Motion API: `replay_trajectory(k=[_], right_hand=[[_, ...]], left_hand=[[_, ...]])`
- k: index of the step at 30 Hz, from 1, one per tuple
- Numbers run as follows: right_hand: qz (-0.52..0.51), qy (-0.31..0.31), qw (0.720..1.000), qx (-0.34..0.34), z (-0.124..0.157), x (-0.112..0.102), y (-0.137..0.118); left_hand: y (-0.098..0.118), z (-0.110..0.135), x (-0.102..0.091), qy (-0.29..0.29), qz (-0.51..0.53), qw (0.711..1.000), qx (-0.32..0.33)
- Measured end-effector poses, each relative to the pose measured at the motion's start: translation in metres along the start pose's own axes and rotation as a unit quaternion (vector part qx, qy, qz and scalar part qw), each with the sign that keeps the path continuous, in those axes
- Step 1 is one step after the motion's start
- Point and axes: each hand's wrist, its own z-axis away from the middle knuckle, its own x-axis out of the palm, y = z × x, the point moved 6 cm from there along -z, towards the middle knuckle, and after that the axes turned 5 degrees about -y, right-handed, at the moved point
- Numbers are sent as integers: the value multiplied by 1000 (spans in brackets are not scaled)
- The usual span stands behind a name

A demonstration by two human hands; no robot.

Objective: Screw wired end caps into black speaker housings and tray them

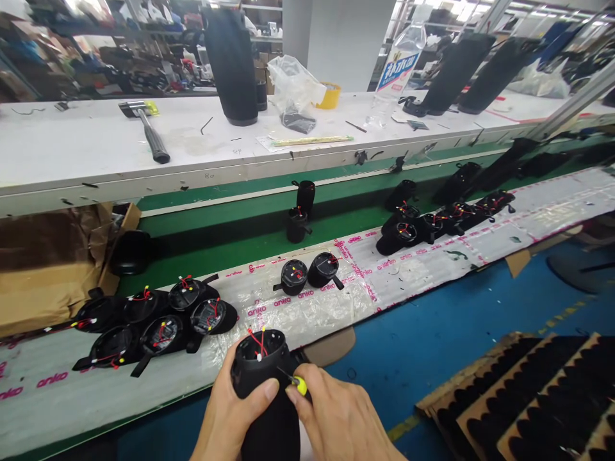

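Note:
My left hand (235, 410) is wrapped round a black cylindrical housing (264, 390), held upright at the bottom centre. Red and yellow wires (258, 342) stick out of its open top. My right hand (336, 416) pinches a small yellow-tipped connector (300, 385) against the housing's right side. Several similar black units with red wires (158, 320) lie on the plastic-covered bench edge (336, 301) just beyond my left hand. Two more black units (310, 272) stand a little further back.
A green conveyor belt (230, 237) runs across the middle, carrying black parts (300, 214) and a cluster of units (432, 224) at the right. The white shelf (72, 147) behind holds a mallet (147, 128), a tall black cylinder (233, 64), a plastic bag (293, 89) and a bottle (396, 70). Foam trays (523, 397) sit at bottom right, a cardboard box (48, 269) at left.

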Motion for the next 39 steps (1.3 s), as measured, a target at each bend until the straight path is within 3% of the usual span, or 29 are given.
replay_trajectory(k=[12,19,25,32,39], right_hand=[[60,34,997,32,-4,2,-8],[87,8,995,56,2,22,-11],[157,1,985,66,-4,20,-20],[202,-11,977,67,-16,10,-28],[177,-34,982,61,-18,23,-26]], left_hand=[[2,-2,-7,53,-55,997,24],[-6,-5,-25,112,-138,984,24],[-6,-5,-33,140,-204,968,30],[3,1,-27,146,-219,964,31],[-2,-1,-34,135,-216,967,8]])
